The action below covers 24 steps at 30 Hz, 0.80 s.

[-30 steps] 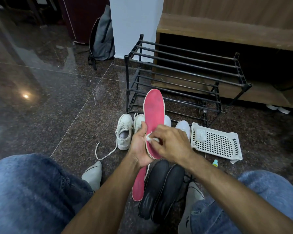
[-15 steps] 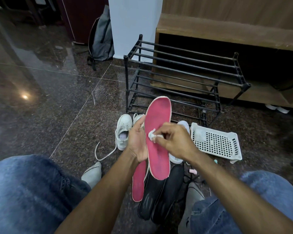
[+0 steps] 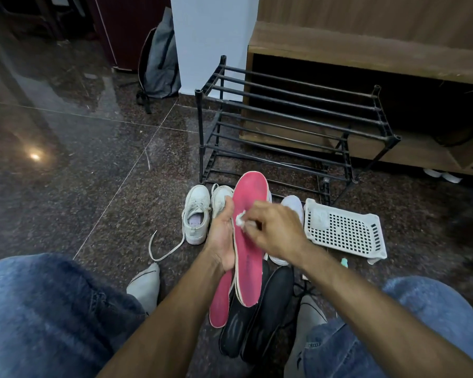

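My left hand holds a pink insole by its left edge, toe end pointing away from me. My right hand pinches a small white wad and presses it against the insole's upper middle. A second pink insole lies on the floor below, beside two black insoles. A pair of white sneakers stands to the left of my hands, one lace trailing on the floor.
A black metal shoe rack stands behind the shoes, in front of a wooden cabinet. A white perforated plastic basket lies at the right. Another white shoe shows behind my right hand. A grey backpack leans on the wall.
The held insole has slid down toward me and tilted slightly. My right hand with the wad has moved from the insole's lower part to its upper middle.
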### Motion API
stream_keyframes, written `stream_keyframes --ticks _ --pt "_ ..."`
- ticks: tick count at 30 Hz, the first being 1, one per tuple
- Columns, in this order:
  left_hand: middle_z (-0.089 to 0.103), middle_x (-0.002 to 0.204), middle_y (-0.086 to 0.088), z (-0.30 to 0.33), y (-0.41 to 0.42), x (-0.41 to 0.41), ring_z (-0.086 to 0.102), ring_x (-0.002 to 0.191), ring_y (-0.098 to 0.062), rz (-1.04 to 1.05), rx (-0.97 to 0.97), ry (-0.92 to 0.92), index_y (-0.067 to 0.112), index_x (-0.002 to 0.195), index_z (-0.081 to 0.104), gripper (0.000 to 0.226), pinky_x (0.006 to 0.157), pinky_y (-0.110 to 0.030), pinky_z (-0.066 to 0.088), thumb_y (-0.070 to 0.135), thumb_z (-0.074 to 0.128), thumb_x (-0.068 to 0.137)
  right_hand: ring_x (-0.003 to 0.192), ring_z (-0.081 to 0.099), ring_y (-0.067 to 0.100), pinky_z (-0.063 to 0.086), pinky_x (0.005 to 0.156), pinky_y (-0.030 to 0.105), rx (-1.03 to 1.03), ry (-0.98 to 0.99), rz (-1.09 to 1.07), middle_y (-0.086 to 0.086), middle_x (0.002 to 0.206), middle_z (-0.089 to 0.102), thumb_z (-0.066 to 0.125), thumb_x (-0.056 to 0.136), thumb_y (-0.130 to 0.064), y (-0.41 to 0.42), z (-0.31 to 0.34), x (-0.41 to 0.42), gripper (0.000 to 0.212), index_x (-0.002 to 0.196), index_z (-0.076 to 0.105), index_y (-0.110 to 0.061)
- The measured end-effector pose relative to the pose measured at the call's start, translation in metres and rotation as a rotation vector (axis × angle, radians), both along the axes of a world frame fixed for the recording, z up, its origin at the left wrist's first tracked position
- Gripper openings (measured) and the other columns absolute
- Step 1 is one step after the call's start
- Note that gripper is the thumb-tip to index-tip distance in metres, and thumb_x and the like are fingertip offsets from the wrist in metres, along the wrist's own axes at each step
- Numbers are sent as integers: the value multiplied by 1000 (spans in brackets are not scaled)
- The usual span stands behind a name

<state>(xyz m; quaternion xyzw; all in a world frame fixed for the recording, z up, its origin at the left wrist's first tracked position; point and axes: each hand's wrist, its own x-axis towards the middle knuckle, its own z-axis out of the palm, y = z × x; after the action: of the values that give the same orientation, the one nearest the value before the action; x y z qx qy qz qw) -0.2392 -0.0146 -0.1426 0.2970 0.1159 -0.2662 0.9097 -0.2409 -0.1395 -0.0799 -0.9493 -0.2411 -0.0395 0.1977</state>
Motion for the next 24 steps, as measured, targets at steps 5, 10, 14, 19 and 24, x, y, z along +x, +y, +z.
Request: stream_keyframes --ticks 5,10,14,19,24 --pt "68 103 -14 -5 -8 -9 67 93 -27 -23 43 41 10 118 64 71 89 -40 52 68 35 90 92 62 23 39 61 31 -116 -67 9 -5 95 62 54 92 -31 -3 -6 -4 19 94 71 -22" --pt "70 90 -12 -9 -15 -19 63 65 -24 -76 119 -9 15 120 66 67 65 -35 50 67 36 91 105 59 21 41 75 31 -81 -78 -277 -7 108 63 53 94 -33 -11 7 39 23 108 70 -26" --pt "68 94 -12 3 -13 -15 66 81 -23 18 34 -11 11 101 74 50 78 -39 51 52 46 92 98 62 23 42 73 31 -13 -34 -185 -9 103 65 58 90 -35 -6 4 26 18 98 73 -27" --pt "68 92 -11 9 -10 -6 65 85 -25 -35 79 15 9 108 69 55 81 -37 50 56 48 90 95 64 19 50 74 36 51 26 -124 -12 100 67 63 86 -33 -8 -7 16 14 95 74 -30" --pt "68 79 -8 3 -13 -11 66 62 -20 -13 146 37 10 124 59 58 55 -30 55 57 38 96 100 61 21 42 70 31 -73 -60 -179 -10 105 63 55 92 -35 -8 2 27 22 105 71 -28"
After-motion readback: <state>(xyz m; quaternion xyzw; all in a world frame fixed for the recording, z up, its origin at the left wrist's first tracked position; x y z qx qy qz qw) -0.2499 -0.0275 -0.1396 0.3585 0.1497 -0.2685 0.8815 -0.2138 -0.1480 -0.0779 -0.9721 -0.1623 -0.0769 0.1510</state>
